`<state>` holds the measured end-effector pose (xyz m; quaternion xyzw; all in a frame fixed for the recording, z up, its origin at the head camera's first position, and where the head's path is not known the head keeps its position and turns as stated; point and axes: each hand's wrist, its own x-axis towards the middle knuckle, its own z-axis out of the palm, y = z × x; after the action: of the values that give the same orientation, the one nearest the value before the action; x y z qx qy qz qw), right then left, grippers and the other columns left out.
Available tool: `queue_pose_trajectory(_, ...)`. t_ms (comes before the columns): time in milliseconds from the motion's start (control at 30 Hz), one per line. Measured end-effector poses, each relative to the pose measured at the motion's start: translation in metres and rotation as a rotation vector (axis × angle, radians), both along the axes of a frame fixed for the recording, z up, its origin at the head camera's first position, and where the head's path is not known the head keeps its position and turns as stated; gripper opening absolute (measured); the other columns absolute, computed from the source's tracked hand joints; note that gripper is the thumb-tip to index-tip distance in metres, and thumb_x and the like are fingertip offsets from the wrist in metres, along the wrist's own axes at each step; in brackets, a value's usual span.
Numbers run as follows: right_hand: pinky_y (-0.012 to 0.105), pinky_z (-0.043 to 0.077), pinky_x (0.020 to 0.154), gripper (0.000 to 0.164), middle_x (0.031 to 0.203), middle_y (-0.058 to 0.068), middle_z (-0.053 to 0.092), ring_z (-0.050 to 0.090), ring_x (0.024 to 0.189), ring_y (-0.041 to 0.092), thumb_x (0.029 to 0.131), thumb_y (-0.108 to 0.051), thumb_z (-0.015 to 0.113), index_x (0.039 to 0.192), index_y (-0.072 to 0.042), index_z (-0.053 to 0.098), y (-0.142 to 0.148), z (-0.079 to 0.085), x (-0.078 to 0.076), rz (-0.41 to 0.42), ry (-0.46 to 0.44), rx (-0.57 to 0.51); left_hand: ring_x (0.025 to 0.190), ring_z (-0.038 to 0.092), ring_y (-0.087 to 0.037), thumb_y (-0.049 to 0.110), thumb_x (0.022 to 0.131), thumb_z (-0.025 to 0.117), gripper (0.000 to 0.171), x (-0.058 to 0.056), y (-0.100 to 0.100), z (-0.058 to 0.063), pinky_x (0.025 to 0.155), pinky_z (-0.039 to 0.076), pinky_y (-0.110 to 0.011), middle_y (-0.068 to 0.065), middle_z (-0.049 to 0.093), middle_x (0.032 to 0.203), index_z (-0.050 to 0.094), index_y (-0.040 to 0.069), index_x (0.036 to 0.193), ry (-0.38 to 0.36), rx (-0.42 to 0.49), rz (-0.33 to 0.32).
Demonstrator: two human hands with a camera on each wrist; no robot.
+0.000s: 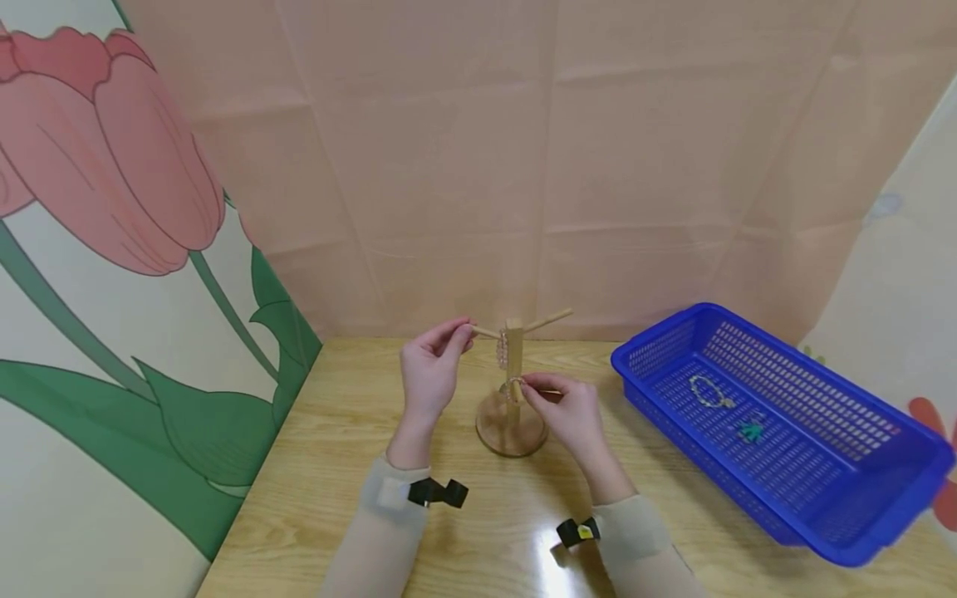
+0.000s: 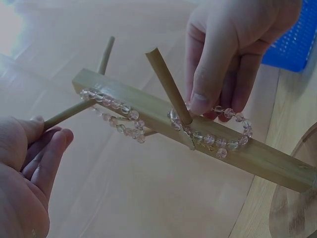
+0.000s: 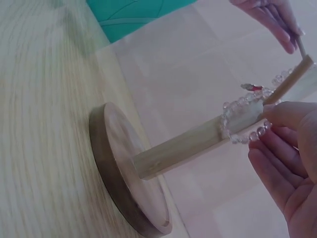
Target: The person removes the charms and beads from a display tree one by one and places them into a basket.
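Note:
A wooden stand with an upright post [image 1: 514, 353] and thin pegs rises from a round base [image 1: 497, 428]. My left hand [image 1: 432, 370] pinches the end of the left peg [image 2: 69, 113] between thumb and fingers. A pink and clear beaded bracelet [image 2: 116, 105] hangs on that peg, close to the post. Lower down, my right hand [image 1: 564, 407] pinches a second beaded bracelet [image 2: 221, 142], which loops around the base of the front peg [image 2: 168, 84] and lies against the post. In the right wrist view, its beads [image 3: 253, 136] sit at the thumb and fingertips.
To the right stands a blue plastic basket [image 1: 807, 490]. Inside it lie a pale beaded bracelet [image 1: 725, 403] and a small green item [image 1: 751, 432]. Another peg [image 1: 549, 320] sticks out at the stand's upper right. A pink cloth [image 1: 449, 166] hangs behind the table [image 1: 329, 465].

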<state>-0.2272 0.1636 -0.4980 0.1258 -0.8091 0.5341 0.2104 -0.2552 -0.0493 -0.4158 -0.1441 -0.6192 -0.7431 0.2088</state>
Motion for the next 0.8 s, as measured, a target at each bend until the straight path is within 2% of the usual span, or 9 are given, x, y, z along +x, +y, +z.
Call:
queue_pose_trajectory(267, 0.041, 0.069, 0.076, 0.017, 0.1, 0.011, 0.081, 0.079, 0.091, 0.029, 0.089, 0.002, 0.086, 0.106, -0.001, 0.084, -0.0036, -0.0013, 0.0009, -0.018, 0.047, -0.019, 0.086, 0.079, -0.013, -0.001, 0.098, 0.076, 0.017, -0.0003, -0.0006, -0.0007, 0.081, 0.068, -0.034, -0.027, 0.078, 0.103, 0.077, -0.011, 0.112, -0.003, -0.001, -0.001)
queue_pose_trajectory(467, 0.036, 0.069, 0.075, 0.015, 0.099, 0.01, 0.082, 0.079, 0.09, 0.028, 0.09, 0.0, 0.086, 0.105, -0.002, 0.084, -0.0041, -0.0009, 0.0013, -0.036, 0.056, 0.005, 0.086, 0.079, -0.015, -0.002, 0.098, 0.076, 0.02, 0.0004, -0.0006, 0.0, 0.081, 0.068, -0.033, -0.027, 0.078, 0.103, 0.075, -0.015, 0.113, -0.007, -0.004, 0.003)
queue_pose_trajectory(633, 0.027, 0.068, 0.075, 0.015, 0.098, 0.009, 0.082, 0.079, 0.088, 0.027, 0.089, -0.001, 0.087, 0.104, -0.003, 0.084, -0.0033, -0.0004, 0.0014, -0.041, 0.065, 0.015, 0.085, 0.078, -0.012, -0.004, 0.098, 0.075, 0.022, 0.0005, 0.0001, -0.0004, 0.081, 0.068, -0.031, -0.029, 0.077, 0.103, 0.072, -0.019, 0.114, -0.014, 0.013, -0.004)
queue_pose_trajectory(800, 0.017, 0.064, 0.074, 0.016, 0.098, 0.009, 0.082, 0.079, 0.087, 0.026, 0.089, -0.001, 0.088, 0.104, -0.003, 0.084, -0.001, 0.0011, 0.0024, -0.029, 0.091, 0.015, 0.085, 0.079, -0.01, -0.004, 0.098, 0.075, 0.02, 0.0001, 0.0017, -0.002, 0.081, 0.068, -0.032, -0.03, 0.076, 0.102, 0.074, -0.017, 0.113, -0.013, 0.037, -0.008)
